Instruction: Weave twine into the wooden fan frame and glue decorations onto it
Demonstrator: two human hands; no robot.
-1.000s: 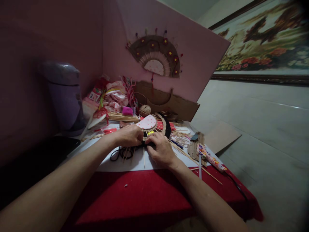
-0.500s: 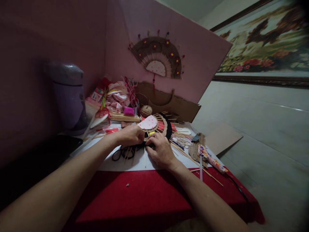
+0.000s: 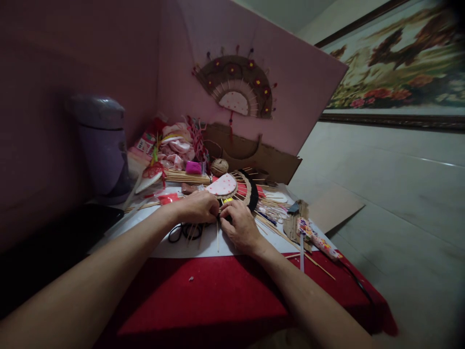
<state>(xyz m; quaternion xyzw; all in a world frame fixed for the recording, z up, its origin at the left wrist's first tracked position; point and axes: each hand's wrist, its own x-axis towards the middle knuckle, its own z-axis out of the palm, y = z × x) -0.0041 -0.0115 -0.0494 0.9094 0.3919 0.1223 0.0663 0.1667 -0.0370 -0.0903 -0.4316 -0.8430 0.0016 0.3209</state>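
Note:
A half-made fan lies on white paper, with thin sticks, a pink dotted half-round piece [image 3: 222, 185] and a curved band partly covered in black [image 3: 251, 194]. My left hand [image 3: 200, 206] is closed at the fan's near edge, its fingertips pressed down on the black part. Right beside it, my right hand [image 3: 240, 225] has its fingers bent together over the same edge. What the fingertips pinch is hidden. Loops of black cord [image 3: 185, 232] lie below my left hand. A stick end [image 3: 218, 237] points toward me between the hands.
Bundled sticks [image 3: 187, 176], a twine ball [image 3: 220, 167] and pink cloth [image 3: 178, 140] sit behind. At right are a flowered glue gun [image 3: 319, 241] and corrugated cardboard [image 3: 296, 225]. A purple appliance [image 3: 103, 150] stands left. A finished fan [image 3: 236, 80] hangs on the pink board.
My left hand has shifted slightly down and right, nearer my right hand, covering more of the black part. My right hand has barely moved.

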